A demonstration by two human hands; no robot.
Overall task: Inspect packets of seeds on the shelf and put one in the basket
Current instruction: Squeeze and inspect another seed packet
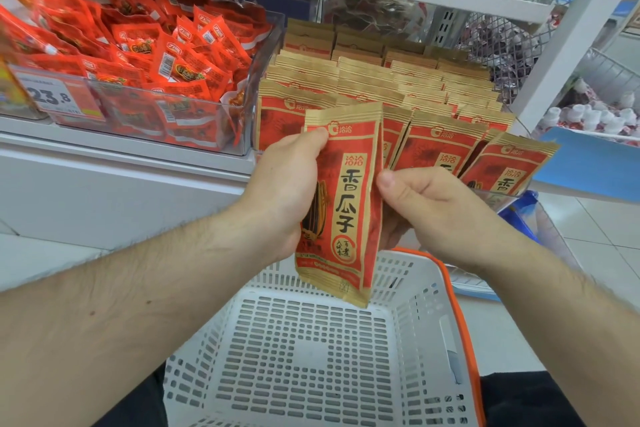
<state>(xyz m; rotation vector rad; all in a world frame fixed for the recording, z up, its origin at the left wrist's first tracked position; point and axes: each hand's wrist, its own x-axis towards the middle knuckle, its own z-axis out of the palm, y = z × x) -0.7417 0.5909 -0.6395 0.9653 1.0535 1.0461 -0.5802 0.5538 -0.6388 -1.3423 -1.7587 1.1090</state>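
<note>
I have one seed packet held upright in front of the shelf, above the far edge of the white shopping basket. My left hand grips its left edge, thumb curled over the front near the top. My right hand pinches its right edge, thumb on the front. The other seed packets stand in rows at the shelf's right end, beside a clear bin of red snack sachets.
</note>
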